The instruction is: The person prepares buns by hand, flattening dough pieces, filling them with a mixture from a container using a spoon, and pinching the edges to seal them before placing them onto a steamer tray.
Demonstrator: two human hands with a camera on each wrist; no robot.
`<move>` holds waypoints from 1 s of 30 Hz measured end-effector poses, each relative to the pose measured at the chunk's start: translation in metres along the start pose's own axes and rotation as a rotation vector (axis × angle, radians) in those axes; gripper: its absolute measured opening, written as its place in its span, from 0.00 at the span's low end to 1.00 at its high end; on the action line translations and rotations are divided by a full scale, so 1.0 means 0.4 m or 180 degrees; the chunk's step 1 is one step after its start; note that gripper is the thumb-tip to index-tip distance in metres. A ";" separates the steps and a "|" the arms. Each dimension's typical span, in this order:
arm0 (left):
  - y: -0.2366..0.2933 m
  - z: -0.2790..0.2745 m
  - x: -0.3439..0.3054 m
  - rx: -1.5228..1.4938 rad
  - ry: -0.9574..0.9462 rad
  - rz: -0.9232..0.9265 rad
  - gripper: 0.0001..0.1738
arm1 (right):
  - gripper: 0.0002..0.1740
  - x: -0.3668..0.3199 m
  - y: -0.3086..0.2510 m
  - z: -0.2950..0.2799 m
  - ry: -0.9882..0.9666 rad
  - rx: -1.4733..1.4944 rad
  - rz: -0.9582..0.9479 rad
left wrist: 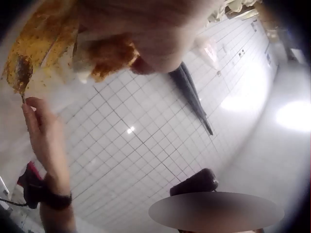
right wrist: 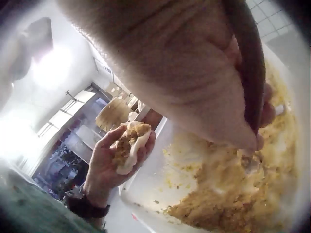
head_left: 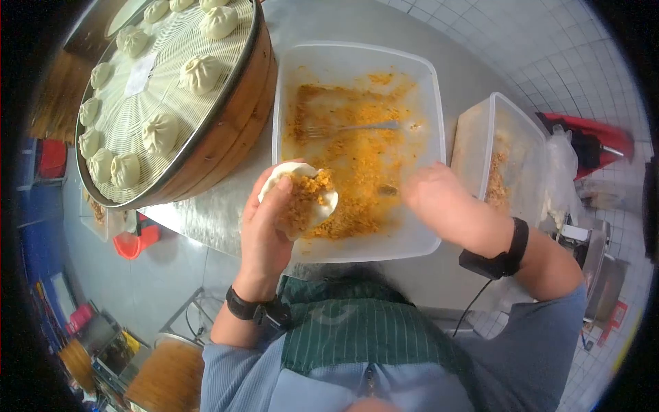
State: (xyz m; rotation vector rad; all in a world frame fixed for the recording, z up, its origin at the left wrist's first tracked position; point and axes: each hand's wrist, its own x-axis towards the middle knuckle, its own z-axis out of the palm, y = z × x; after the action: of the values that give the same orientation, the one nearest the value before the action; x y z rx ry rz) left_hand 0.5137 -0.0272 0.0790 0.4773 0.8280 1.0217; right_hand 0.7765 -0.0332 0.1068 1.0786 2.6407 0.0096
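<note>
My left hand [head_left: 264, 213] holds a round white dough wrapper [head_left: 329, 200] heaped with orange-brown crumbly filling [head_left: 302, 206], its thumb lying over the filling. In the right wrist view the same wrapper [right wrist: 129, 162] sits folded upward in the palm. Above the right part of a translucent plastic tub [head_left: 429, 82], my right hand [head_left: 439, 202] grips a spoon [left wrist: 23, 73] by its thin handle. The spoon's bowl is down at the orange filling [head_left: 353, 216] spread over the tub floor. A fork [head_left: 371, 126] lies farther back in the tub.
At the left stands a round steamer basket [head_left: 257, 103] with several pleated buns [head_left: 200, 74] on its mesh liner. A second plastic tub [head_left: 473, 130] with brownish filling stands at the right, beside a clear plastic bag [head_left: 561, 172]. The metal table [head_left: 302, 20] carries them.
</note>
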 end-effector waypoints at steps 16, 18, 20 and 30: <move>-0.019 -0.004 0.008 0.0512 0.0180 0.1093 0.17 | 0.07 0.057 -0.075 -0.060 -0.0035 0.0790 -0.0061; -0.023 -0.006 0.009 0.0430 0.0117 0.1185 0.17 | 0.06 0.070 -0.098 -0.042 0.0169 0.0868 -0.0104; -0.027 -0.006 0.005 0.0346 0.0068 0.1255 0.18 | 0.05 0.101 -0.127 -0.024 0.0115 0.0975 -0.0199; -0.062 0.007 0.015 -0.0043 0.0074 0.1339 0.18 | 0.05 0.211 -0.118 -0.118 -0.0873 0.0499 -0.0116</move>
State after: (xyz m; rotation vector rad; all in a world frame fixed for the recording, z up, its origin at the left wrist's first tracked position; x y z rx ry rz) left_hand 0.5312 -0.0333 0.0613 0.6454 0.7562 1.4206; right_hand 0.6742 -0.0043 0.1246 0.9986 2.4433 -0.3341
